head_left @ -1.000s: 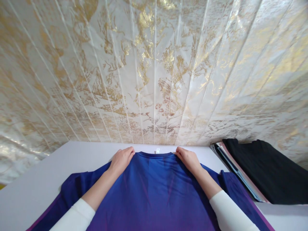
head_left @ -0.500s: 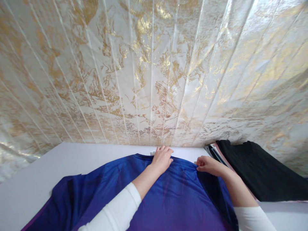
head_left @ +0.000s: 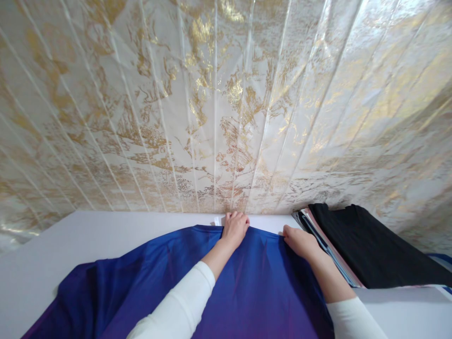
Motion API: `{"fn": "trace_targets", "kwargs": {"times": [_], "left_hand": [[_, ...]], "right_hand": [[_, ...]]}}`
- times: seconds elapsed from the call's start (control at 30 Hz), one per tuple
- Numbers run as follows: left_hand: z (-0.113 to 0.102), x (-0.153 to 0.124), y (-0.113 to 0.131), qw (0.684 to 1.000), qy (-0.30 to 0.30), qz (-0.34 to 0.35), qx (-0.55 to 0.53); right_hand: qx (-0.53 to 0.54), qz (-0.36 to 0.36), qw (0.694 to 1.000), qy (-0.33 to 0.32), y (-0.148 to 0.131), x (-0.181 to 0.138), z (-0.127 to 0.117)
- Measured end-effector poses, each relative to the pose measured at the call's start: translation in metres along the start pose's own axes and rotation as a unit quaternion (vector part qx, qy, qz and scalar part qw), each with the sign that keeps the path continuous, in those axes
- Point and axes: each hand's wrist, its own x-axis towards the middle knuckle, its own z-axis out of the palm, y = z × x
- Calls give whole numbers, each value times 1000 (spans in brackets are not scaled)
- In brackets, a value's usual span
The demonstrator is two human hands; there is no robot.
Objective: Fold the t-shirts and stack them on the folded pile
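Observation:
A blue-to-purple shirt (head_left: 226, 292) lies spread on a white surface, its upper edge running across the view. At the collar, beside a small white label (head_left: 216, 221), my left hand (head_left: 236, 230) is closed on the fabric with bent fingers. My right hand (head_left: 300, 241) grips the shirt's upper edge further right, near the shoulder, fingers curled in a pinch. Between the two hands the edge runs fairly straight. The shirt's lower part goes out of view at the bottom, and both forearms in white sleeves cover some of it.
A stack of folded clothes with a black garment (head_left: 377, 249) on top lies to the right, close to my right forearm. Behind the white tabletop (head_left: 106, 235) rises a shiny white-and-gold patterned covering (head_left: 212, 117).
The fabric between my hands is smoother and its edge straighter. My left fingers have closed more on the collar. The view has shifted slightly to the right.

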Motion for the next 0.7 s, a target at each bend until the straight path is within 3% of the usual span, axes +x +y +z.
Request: {"fn": "trace_targets", "kwargs": {"times": [0.17,0.27,0.3,0.47,0.6,0.7], "left_hand": [[-3,-2,1,1000,9,11,-7],[-4,1,-1,1000,10,16,-16],[-6,3,-2,1000,10,19,-20],[-24,-2,8,997,6,55,-48],[-44,-64,33,990,-18,122,-71],[-55,-126,29,988,-65,118,-71]], "right_hand": [[-36,-21,996,75,-56,-37,0],[20,-148,984,102,-94,-60,16],[35,-160,982,98,-102,-64,23],[62,-128,984,108,-100,-55,48],[49,-140,983,105,-87,-45,53],[52,-137,983,111,-88,-46,53]]}}
